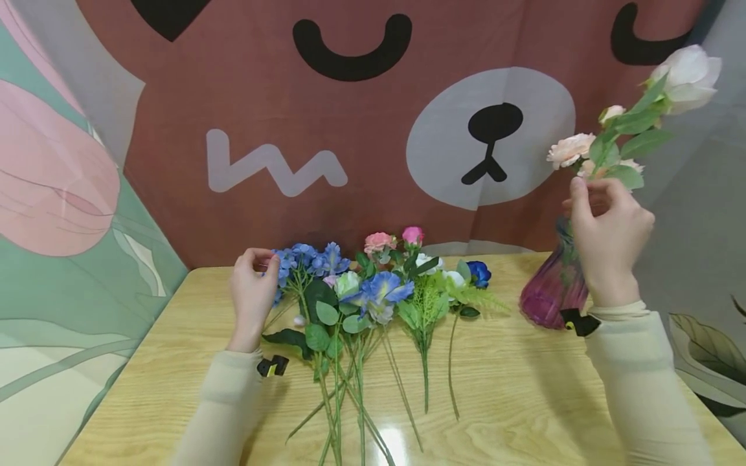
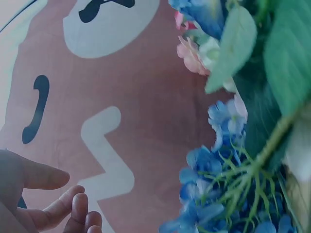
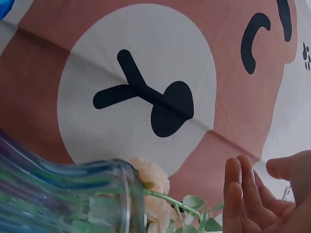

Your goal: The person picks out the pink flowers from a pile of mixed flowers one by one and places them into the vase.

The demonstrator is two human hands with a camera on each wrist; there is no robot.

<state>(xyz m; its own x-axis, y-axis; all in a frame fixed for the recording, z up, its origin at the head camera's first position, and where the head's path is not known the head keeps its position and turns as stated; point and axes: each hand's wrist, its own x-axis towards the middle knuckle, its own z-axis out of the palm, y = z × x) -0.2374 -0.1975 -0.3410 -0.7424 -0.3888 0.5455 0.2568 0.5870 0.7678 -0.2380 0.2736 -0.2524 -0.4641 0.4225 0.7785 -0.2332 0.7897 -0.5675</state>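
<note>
My right hand is raised in front of the mouth of a glass vase tinted pink to blue. Nothing shows between its thumb and fingers in the right wrist view. Out of the vase rise a large white flower and peach blooms on leafy stems; the hand hides part of them. At the left, my left hand hovers beside a blue hydrangea, overlapping its edge in the head view. Its thumb and fingers are apart and empty in the left wrist view.
A pile of artificial flowers lies mid-table, with a blue iris, a pink rose, a green fern sprig and a dark blue rose. Their stems point toward the front of the wooden table. A bear-print cloth hangs behind.
</note>
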